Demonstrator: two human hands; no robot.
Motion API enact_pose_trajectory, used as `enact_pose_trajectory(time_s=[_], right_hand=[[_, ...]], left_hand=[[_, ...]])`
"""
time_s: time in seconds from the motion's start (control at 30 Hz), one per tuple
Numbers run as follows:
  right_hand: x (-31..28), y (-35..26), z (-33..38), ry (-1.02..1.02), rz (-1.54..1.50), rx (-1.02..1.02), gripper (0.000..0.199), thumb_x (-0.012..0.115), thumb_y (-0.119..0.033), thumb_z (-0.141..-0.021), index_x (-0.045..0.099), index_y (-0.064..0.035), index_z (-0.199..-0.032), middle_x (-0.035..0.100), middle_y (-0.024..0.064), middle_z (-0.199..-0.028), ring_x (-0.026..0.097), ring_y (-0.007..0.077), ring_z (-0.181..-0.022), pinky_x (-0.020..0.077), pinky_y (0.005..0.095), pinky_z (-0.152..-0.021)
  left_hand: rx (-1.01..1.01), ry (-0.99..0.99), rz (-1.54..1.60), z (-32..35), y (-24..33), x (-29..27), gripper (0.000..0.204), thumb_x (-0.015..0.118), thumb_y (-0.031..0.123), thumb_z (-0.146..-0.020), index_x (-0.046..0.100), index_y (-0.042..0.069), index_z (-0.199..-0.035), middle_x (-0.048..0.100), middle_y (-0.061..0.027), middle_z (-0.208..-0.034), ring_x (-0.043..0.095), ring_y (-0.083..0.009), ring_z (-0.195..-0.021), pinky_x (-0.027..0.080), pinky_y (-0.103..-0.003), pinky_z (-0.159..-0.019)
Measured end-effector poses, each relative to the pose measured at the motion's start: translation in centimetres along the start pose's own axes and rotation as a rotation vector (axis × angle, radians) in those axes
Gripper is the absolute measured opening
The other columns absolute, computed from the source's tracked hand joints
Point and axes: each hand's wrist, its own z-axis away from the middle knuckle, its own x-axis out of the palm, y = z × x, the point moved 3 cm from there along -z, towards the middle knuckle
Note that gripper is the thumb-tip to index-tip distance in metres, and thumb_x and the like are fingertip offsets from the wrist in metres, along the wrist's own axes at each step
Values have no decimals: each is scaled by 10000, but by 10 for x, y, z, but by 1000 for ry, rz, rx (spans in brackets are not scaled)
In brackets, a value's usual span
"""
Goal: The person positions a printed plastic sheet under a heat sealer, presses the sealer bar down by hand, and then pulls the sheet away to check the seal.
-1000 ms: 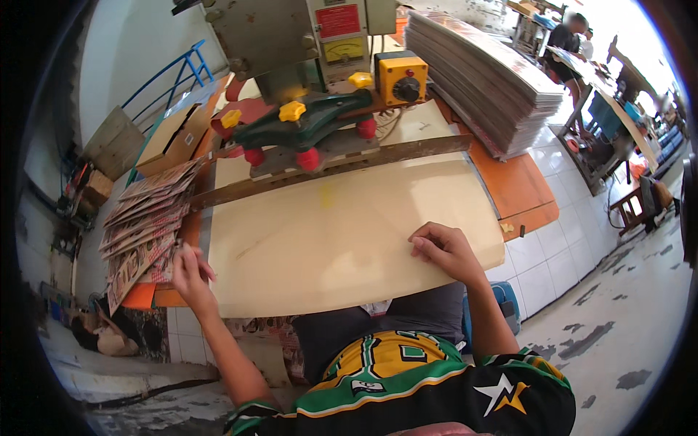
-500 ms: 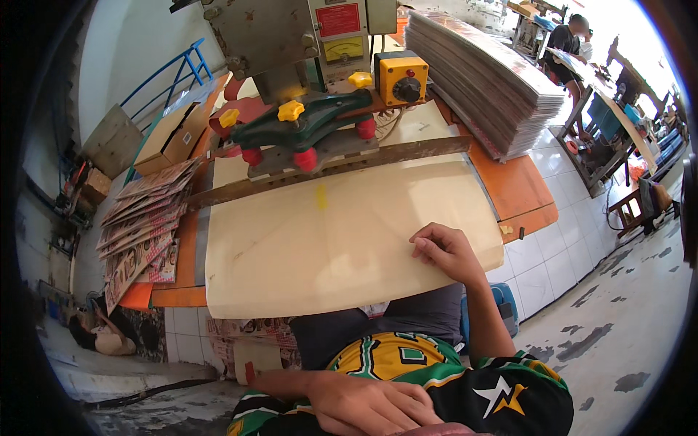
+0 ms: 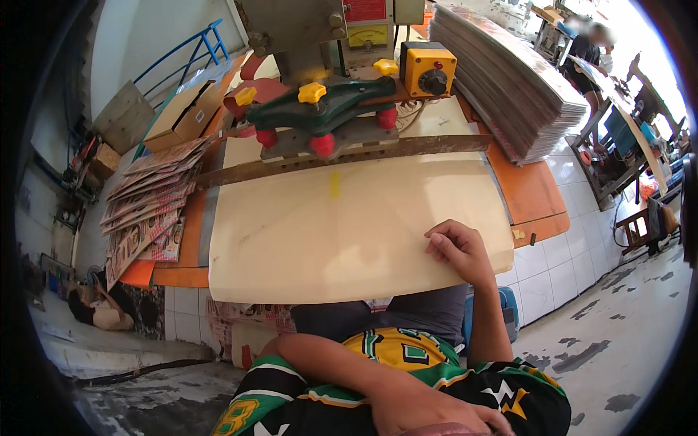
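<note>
Workshop, orange surface (image 3: 527, 196) on a white-tiled base, grey floor at 4 o'clock. Big cream sheet (image 3: 342, 225) lies flat on it, far edge under the brown strip (image 3: 342, 156) of the green press (image 3: 327, 105). Right hand (image 3: 456, 248) rests on sheet's near edge at 4 o'clock, fingers curled together, knuckles down, not pinching. Left hand (image 3: 429, 416) is now up close to the camera at 6 o'clock, forearm across the chest; a second ago it was by the printed card stack (image 3: 149, 200) at 9 o'clock. Partly cut off, so grip can't be told. Sheet unmoved. Tall card pile (image 3: 509, 80) at 1 o'clock.
</note>
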Motion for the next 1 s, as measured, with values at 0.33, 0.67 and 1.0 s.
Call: enact_pose_trajectory(time_s=[0.33, 0.67, 1.0], right_hand=[[0, 0, -1, 26, -22, 18, 218, 622, -192, -1048, 691, 14, -1063, 704, 38, -808, 636, 84, -719, 530, 239, -674], [-3, 2, 1, 26, -42, 9, 218, 619, -191, -1049, 692, 14, -1060, 694, 33, -806, 619, 77, -703, 514, 236, -656], [-3, 4, 0, 26, -42, 5, 225, 621, -201, -1049, 690, 13, -1057, 694, 33, -806, 617, 78, -698, 513, 237, -652]], left_hand=[[443, -443, -343, -55, -46, -4, 526, 491, 429, -1066, 631, -2, -1332, 621, -183, -1366, 549, -373, -1333, 65, -636, -1191], [481, -396, -432, -69, -7, 5, 417, 434, 413, -1088, 635, 51, -1131, 627, -123, -1147, 584, -286, -1140, 251, -531, -1044], [538, -305, -542, -67, -9, 8, 389, 491, 443, -1036, 594, 68, -1042, 582, -93, -1112, 522, -240, -1060, 267, -440, -921]])
